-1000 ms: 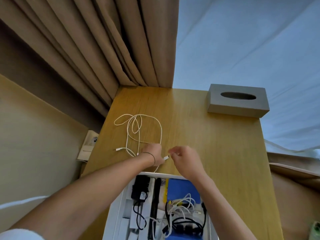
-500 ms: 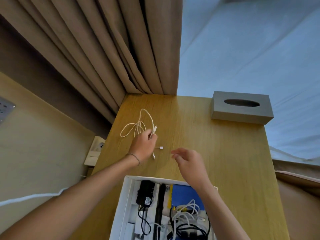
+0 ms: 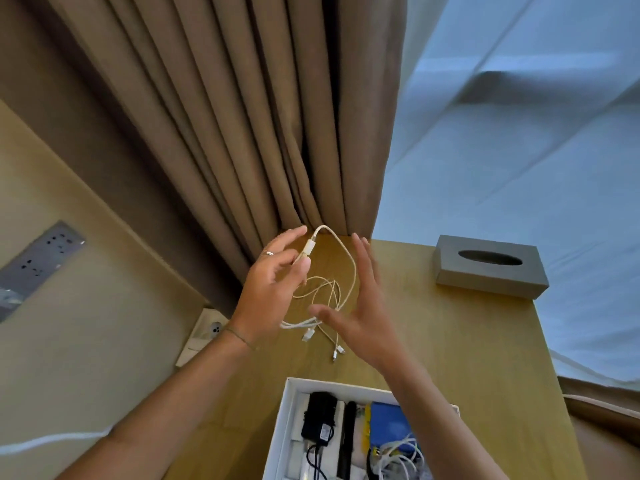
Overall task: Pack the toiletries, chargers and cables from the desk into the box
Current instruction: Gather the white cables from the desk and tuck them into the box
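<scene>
left hand (image 3: 268, 289): fingers pinch the white cable (image 3: 349, 271) by its connector block, lifted so the loops hang free above the counter (image 3: 450, 341)
right hand (image 3: 360, 306): spread flat, holding nothing, beside the loops, likely to gather them
box (image 3: 287, 414): open at the near edge, already holding chargers and cables

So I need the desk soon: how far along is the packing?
Mostly done: the box already holds a black charger and cables. In hand: the left hand pinches the white cable; the right hand is open beside it. Left: boxing that cable.
</scene>
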{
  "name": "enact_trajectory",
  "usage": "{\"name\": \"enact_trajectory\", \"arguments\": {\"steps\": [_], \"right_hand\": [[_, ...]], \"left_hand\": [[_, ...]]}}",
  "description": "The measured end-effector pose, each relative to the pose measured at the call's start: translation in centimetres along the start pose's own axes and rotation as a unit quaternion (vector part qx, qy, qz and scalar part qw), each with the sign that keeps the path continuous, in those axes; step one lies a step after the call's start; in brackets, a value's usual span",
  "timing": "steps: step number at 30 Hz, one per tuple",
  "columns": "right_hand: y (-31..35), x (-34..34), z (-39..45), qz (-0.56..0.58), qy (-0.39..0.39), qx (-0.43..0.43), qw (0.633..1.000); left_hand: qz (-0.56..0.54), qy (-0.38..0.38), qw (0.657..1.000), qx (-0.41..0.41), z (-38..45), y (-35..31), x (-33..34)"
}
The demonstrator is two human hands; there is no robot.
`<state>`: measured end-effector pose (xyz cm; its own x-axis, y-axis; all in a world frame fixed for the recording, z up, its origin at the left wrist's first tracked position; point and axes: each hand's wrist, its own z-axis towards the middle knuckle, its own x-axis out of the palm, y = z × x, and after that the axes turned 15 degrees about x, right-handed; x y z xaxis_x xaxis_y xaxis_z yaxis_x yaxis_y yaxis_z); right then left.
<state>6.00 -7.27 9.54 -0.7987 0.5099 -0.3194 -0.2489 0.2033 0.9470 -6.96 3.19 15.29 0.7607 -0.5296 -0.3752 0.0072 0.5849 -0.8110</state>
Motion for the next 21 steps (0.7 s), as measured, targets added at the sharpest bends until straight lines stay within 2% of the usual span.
{"name": "enact_trajectory", "arguments": {"steps": [3,7,11,13,17,21], "right_hand": [[3.0,0.6,0.4,-0.004,-0.013,-0.045,0.999],[4.7,2.2,-0.4,0.016,0.069,-0.026,0.997],[4.4,3.2,-2.5,0.171,0.159,0.041,0.971],[4.1,3.6,-3.5,0.213,0.16,0.068,0.961],[3.2,4.7,-5.5,0.204,0.198,0.134,0.949],[2.5,4.3,-7.1,0.215,0.241,0.21,0.923]], "left_hand": [[-0.079,0.018,0.997,0.015,0.3,-3.1,-0.9],[-0.232,-0.01,0.973,-0.002,0.6,-5.5,-1.7],[-0.381,-0.08,0.92,-0.034,1.1,-4.9,-2.0],[-0.401,-0.123,0.905,-0.066,0.9,-4.3,-1.7],[-0.446,-0.194,0.866,-0.118,0.2,-3.8,-1.0],[-0.422,-0.205,0.869,-0.155,-0.9,-3.5,-0.1]]}}
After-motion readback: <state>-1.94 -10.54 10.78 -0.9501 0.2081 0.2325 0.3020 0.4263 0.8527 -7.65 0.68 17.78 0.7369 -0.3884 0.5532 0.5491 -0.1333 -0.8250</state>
